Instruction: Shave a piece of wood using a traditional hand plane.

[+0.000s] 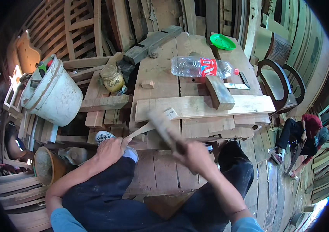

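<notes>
My left hand [110, 151] is closed around the near end of a slim pale wooden stick [142, 130]. The stick's wider far end overlaps a long board [199, 106] lying across the plank bench. In my right hand [198, 156] is a long tool [161, 124], smeared by motion, so its kind is unclear. It slants up and left, close to the stick; whether the two touch I cannot tell. A thick wooden block [220, 92] lies across the board. Behind it are a flat metal blade [237, 86] and a clear plastic bottle [187, 67] on its side.
On the bench [158, 77] are a green dish [222, 41], a small wood offcut [148, 84] and a heavy beam [153, 44]. A glass jar [112, 78] and white bucket [54, 94] stand left. Another person [307, 133] sits low at the right.
</notes>
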Tool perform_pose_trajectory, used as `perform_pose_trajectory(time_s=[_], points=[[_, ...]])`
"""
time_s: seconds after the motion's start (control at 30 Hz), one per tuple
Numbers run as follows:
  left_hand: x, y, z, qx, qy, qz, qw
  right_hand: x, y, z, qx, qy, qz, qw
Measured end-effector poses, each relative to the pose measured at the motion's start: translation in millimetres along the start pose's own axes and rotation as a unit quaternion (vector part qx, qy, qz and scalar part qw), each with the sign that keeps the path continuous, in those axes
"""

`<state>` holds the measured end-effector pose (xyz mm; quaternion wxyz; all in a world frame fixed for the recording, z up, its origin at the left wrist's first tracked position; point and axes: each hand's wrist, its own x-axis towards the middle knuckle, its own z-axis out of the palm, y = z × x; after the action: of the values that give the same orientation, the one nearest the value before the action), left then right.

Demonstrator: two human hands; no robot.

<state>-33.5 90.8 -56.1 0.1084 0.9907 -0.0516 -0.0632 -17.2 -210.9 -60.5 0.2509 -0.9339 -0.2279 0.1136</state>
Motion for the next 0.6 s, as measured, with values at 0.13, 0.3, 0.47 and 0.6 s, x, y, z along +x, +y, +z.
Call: perform_pose_trajectory(time_s=[0.13,0.3,0.47,0.6], points=[[1.8,4.1,-0.4,0.024,-0.008,-0.016,1.000,0.3,0.2,-0.1,-0.015,0.061,0.035,0.997],[-0.3,-8.1,8.5,0.008,0.028,0.040,0.999,-9.9,-15.9,17.4,0.006,-0.038,-0.050,0.998],[2.8,3.8,0.0,0.023,0.003,0.002,1.000,1.7,5.9,0.9,-0.008,0.073,0.023,0.997],[2.1,-8.7,10.9,0.020,0.011,0.017,1.000,-13.3,-24.0,12.3,-0.002,-0.028,-0.085,0.996]])
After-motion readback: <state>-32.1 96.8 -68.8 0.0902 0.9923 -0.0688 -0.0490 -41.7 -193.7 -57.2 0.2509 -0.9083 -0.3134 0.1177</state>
